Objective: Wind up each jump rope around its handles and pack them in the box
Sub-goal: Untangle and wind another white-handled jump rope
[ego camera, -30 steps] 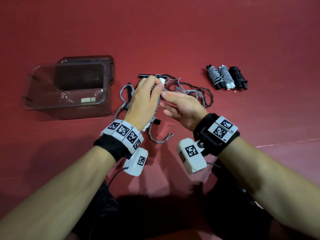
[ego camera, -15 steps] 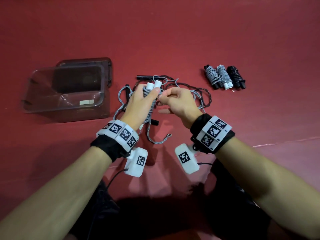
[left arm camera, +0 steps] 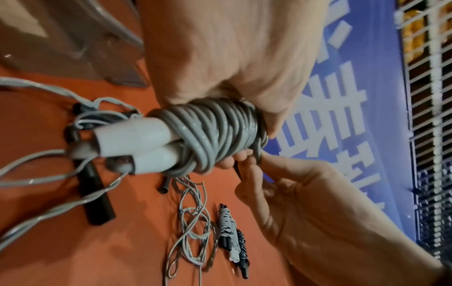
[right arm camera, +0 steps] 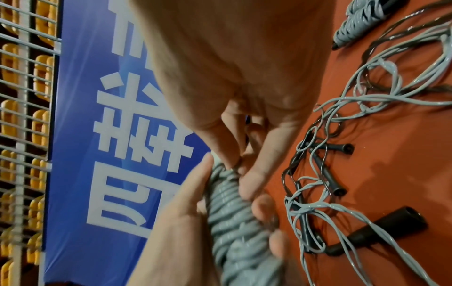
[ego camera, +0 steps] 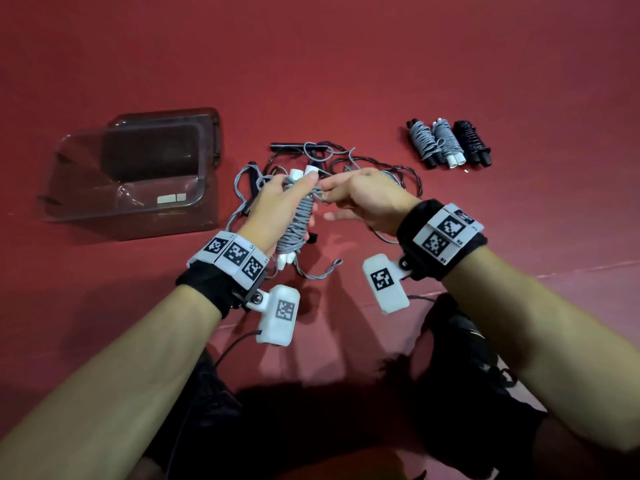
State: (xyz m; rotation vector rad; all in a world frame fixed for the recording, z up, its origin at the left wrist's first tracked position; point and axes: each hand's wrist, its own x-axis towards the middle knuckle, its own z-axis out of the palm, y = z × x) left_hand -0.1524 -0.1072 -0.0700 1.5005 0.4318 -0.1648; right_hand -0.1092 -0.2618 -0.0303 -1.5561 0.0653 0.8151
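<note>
Lying at the far left of the red floor (ego camera: 346, 64), a clear plastic box (ego camera: 194, 216) is seen open, with its lid (ego camera: 152, 150) propped behind it. Just right of the box, a grey jump rope (ego camera: 297, 223), wound round its two white handles (left arm camera: 137, 135), is gripped by the left hand (ego camera: 273, 209), whose fingers are curled about the coils. The rope's end is pinched at the top of the bundle by the right hand (ego camera: 367, 199), finger and thumb closed on it. Behind and beneath both hands, loose ropes (ego camera: 363, 164) are tangled on the floor with black handles (ego camera: 287, 146) among them. Well apart at the far right, three wound bundles (ego camera: 448, 142) are laid side by side.
</note>
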